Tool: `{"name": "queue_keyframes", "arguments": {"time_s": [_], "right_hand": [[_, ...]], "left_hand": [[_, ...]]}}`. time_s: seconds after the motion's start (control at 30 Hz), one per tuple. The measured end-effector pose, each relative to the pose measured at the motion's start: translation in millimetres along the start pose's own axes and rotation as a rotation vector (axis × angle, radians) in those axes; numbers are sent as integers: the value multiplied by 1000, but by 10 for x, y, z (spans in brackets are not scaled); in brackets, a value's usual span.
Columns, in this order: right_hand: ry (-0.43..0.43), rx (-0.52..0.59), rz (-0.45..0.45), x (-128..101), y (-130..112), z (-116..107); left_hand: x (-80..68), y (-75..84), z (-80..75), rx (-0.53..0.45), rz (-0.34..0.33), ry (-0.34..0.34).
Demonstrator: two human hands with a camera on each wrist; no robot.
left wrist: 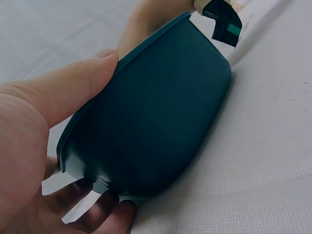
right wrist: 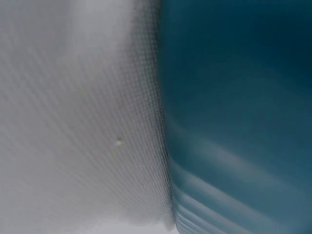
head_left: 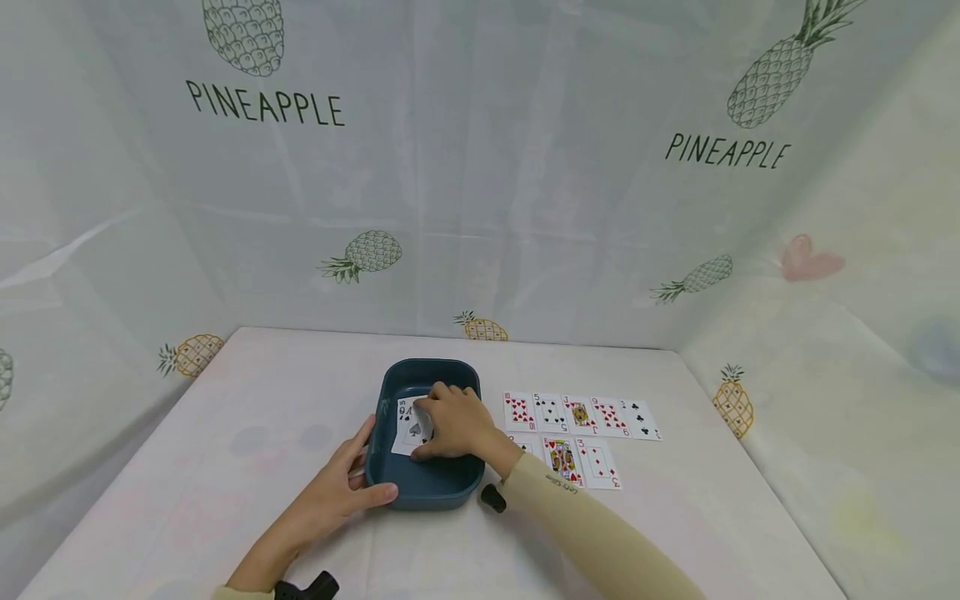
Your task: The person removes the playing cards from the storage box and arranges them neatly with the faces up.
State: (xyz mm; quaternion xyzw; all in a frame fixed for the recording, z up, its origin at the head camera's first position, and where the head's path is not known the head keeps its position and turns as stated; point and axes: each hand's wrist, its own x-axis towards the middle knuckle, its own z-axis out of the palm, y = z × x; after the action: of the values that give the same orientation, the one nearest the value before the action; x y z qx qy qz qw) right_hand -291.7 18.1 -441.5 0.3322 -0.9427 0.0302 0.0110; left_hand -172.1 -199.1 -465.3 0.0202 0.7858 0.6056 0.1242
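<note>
Where wrist cams blind: cards in tray.

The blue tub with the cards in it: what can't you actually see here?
- Head view: cards in the tub are mostly covered by the right hand.
- Left wrist view: tub interior is hidden by its wall; left hand grips the rim.
- Right wrist view: only blurred tub wall and tablecloth.

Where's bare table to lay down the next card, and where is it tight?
Bare cloth lies left of the blue tray, out to the table edge, and behind the tray toward the backdrop. Right of the tray is crowded: two rows of cards with the right hand reaching into the tray across them. The left hand holds the tray's near-left rim.
</note>
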Motion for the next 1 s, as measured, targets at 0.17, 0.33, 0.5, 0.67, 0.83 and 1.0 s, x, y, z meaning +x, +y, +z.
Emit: {"name": "queue_keyframes", "arguments": {"time_s": [0.17, 0.33, 0.5, 0.67, 0.83, 1.0], "right_hand": [[17, 12, -12, -5, 10, -4], [39, 22, -38, -14, 21, 2], [50, 26, -60, -44, 24, -9], [64, 48, -72, -53, 32, -15], [94, 124, -92, -61, 59, -14], [124, 291, -129, -100, 113, -58]], "left_hand": [[4, 9, -1, -15, 2, -3], [6, 8, -2, -26, 7, -8], [7, -3, 2, -24, 9, -7], [1, -3, -1, -17, 6, -1], [0, 8, -4, -21, 7, -2], [8, 4, 7, -22, 6, 1]]}}
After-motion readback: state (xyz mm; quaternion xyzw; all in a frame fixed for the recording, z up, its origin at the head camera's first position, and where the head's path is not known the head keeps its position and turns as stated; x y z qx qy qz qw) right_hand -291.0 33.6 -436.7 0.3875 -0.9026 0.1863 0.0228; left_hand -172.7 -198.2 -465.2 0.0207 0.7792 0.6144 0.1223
